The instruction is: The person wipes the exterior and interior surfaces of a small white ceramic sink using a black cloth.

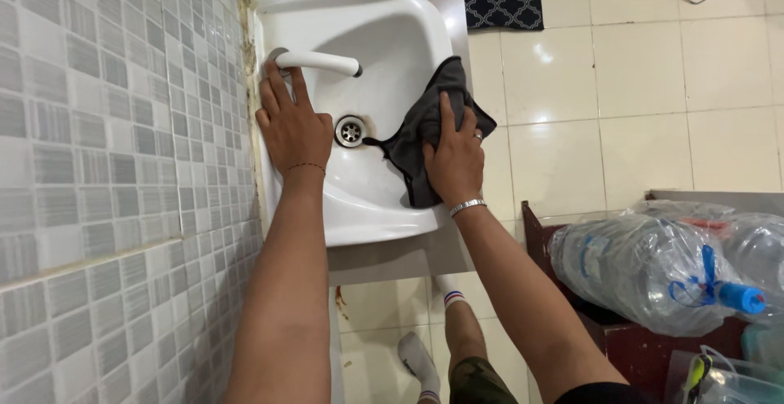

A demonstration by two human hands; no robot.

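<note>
Right now your left hand [291, 126] lies flat and open on the back ledge of the white sink [384, 208], fingers spread just beside the base of the white tap [320, 62], holding nothing; it reads as a brace that steadies you. Your right hand [454, 157] presses down on the dark grey cloth [425, 130], fingers curled onto it, and the cloth drapes over the sink's right rim, one corner trailing toward the drain [349, 131]. Left of the sink the tiled wall [122, 142] sits tight against the ledge, leaving no room there. To the right, the floor tiles [645, 85] lie open; plastic-wrapped water bottles [653, 269] crowd the near right.
</note>
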